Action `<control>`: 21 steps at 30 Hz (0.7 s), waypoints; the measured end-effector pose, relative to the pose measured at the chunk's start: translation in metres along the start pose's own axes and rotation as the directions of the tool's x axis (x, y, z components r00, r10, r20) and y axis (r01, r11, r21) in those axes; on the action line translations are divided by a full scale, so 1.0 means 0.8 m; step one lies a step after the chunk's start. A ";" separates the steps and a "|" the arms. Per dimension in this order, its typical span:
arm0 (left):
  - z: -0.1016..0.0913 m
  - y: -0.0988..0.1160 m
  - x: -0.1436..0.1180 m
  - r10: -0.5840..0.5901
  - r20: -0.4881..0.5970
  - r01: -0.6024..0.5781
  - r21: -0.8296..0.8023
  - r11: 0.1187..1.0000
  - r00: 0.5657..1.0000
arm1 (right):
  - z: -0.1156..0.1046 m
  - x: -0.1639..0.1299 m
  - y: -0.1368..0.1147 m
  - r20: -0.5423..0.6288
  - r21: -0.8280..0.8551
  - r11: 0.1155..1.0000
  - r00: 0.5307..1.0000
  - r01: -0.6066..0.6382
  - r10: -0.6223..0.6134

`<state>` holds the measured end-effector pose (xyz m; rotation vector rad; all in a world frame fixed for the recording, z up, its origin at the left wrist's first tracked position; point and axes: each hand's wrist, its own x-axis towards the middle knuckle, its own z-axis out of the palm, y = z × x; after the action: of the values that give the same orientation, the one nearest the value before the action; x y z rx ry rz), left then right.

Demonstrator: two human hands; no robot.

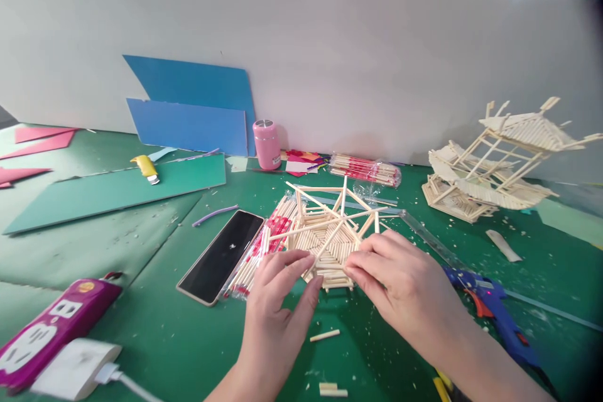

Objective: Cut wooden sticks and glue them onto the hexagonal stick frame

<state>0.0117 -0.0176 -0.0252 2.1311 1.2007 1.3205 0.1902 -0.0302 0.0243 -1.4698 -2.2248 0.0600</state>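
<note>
A small openwork frame of pale wooden sticks [330,242] stands in front of me, with a woven-looking, many-sided base and sticks meeting near the top. My left hand [282,295] is at its near left side, thumb and index finger around the lower end of a slanting stick. My right hand [400,276] pinches the near right side of the frame; its fingertips hide exactly what they grip. Just below lies a loose short stick [325,335], with cut stick pieces [333,390] nearer to me.
A blue glue gun [499,308] lies right of my right arm. Left are a phone [221,257], bagged sticks [264,245], a yellow cutter [146,168] and a purple power strip [51,333]. Behind stand a pink jar [267,146] and a tiered stick model [499,163].
</note>
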 end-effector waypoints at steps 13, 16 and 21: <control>-0.002 0.024 0.030 0.351 0.141 -0.377 0.267 0.887 0.926 | 0.005 -0.071 0.026 -0.148 0.225 0.917 0.919 -0.329 0.366; 0.006 0.036 0.034 0.342 0.214 -0.394 0.289 0.872 0.915 | 0.011 -0.077 0.023 -0.107 0.323 0.862 0.890 -0.390 0.443; 0.018 0.044 0.042 0.309 0.255 -0.376 0.281 0.883 0.916 | 0.012 -0.071 0.017 -0.040 0.444 0.795 0.877 -0.414 0.478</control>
<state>0.0478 -0.0086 0.0101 2.7484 1.0448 1.0492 0.2161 -0.0721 -0.0087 -1.6446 -1.5653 0.5362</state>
